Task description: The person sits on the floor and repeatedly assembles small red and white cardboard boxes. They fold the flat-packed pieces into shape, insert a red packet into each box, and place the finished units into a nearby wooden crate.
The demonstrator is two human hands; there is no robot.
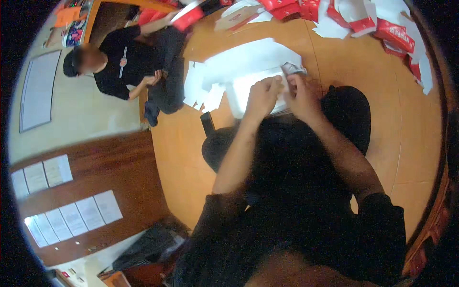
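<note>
A partly folded white cardboard box [242, 93] lies on the floor in front of my crossed legs, its pale inside facing up. My left hand [264, 98] rests over the box, with thumb and fingers pinched at its right-hand wall. Opposite it, my right hand [304, 99] has its fingers bent around the same wall, close to the left fingertips. Just beyond the box are flat white cardboard blanks [239, 60] with cut tabs at their left side. The fingers partly hide the wall and corner between them.
Red-and-white cartons [394, 36] are heaped along the far right. At the far left sits another person [122, 62], one hand by a red-and-white box [187, 16]. A dark, flat rectangular object [207, 124] is beside my left knee. Papers [86, 213] hang on the left wall.
</note>
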